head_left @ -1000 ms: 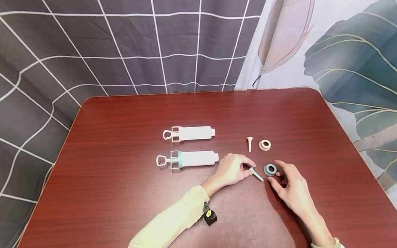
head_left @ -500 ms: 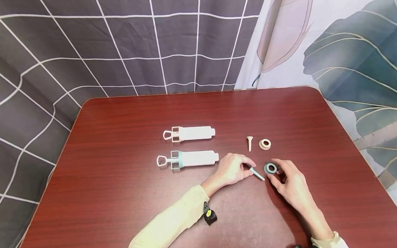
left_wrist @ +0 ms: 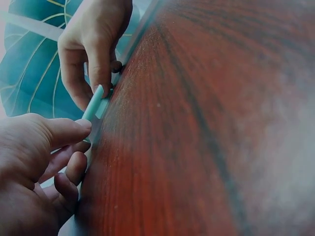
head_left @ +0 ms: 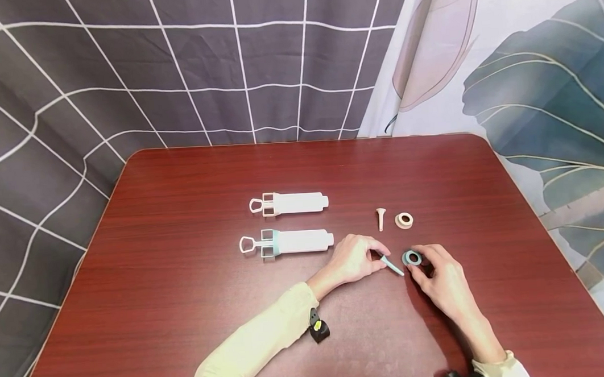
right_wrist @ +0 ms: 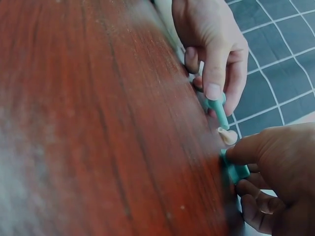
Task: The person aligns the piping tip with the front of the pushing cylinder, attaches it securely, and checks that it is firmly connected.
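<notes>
In the head view my left hand (head_left: pixel 354 258) pinches the wide end of a slim light-green nozzle (head_left: pixel 393 267) between thumb and finger. Its narrow end points to the lower right, as the left wrist view also shows of the nozzle (left_wrist: pixel 93 104). Just to the right, my right hand (head_left: pixel 442 278) holds a green ring-shaped cap (head_left: pixel 406 259) by its side with thumb and fingers. The right wrist view shows the green cap (right_wrist: pixel 237 171) low at the table surface. Nozzle and cap are close together but apart.
Left of the hands lies a white syringe with a green collar (head_left: pixel 302 241). Behind it is a similar syringe with a cream collar (head_left: pixel 300 203). A cream nozzle (head_left: pixel 381 218) and a cream cap (head_left: pixel 400 224) lie beyond the hands on the red-brown table (head_left: pixel 185 308).
My right hand has closed in on the green cap, and its thumb and fingers now grip it. The left hand keeps its pinch on the green nozzle, almost still.
</notes>
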Demonstrator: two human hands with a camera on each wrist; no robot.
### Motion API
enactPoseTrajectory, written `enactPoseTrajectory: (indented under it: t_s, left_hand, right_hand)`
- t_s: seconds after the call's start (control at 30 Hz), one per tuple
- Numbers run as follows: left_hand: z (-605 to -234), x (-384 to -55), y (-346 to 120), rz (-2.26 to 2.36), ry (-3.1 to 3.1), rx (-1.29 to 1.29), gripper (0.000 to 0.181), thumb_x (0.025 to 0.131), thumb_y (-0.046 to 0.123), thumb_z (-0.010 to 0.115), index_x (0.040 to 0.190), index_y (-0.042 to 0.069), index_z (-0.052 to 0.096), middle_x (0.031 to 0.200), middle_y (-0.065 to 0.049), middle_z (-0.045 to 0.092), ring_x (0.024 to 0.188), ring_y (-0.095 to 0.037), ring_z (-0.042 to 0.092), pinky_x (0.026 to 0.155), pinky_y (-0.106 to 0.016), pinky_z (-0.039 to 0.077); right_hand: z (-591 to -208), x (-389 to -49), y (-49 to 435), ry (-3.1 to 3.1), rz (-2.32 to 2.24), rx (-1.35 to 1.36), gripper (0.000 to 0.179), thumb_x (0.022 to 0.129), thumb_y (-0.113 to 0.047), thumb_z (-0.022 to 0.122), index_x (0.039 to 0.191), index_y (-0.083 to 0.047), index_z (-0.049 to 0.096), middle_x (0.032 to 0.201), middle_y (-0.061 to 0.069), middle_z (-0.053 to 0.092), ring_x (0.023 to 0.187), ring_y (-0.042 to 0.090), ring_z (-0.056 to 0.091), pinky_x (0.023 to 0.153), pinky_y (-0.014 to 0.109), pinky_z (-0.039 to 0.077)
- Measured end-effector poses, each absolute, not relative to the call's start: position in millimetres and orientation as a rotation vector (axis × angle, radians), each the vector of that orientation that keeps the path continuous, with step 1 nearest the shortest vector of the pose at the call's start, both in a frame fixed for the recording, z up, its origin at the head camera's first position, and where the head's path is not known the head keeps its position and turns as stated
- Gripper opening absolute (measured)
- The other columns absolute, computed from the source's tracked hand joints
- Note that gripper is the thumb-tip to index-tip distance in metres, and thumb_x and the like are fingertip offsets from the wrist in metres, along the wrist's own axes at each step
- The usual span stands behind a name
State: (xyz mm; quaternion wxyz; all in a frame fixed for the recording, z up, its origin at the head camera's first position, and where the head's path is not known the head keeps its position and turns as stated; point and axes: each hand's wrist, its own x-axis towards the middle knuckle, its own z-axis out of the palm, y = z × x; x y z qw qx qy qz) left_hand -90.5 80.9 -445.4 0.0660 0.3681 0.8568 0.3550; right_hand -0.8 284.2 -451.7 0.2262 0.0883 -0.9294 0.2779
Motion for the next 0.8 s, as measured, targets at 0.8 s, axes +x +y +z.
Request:
enactPoseTrajectory:
  t_s: [0.8]
  left_hand:
    - [-441.6, -82.9, 78.0, 1.17, 2.527, 1.192, 0.019, 0.081, 0.016, 0.083, 0.099, 0.016, 0.08, 0.074, 0.01, 0.069, 0.059, 0.011, 0.05, 0.057, -0.01, 0.038]
  right_hand:
    - [-444.2, 3.8, 284.9, -2.536, 0.87, 0.226, 0.04, 0.07, 0.013, 0.076, 0.107, 0.001, 0.065, 0.091, 0.007, 0.061, 0.066, 0.017, 0.062, 0.059, 0.012, 0.047]
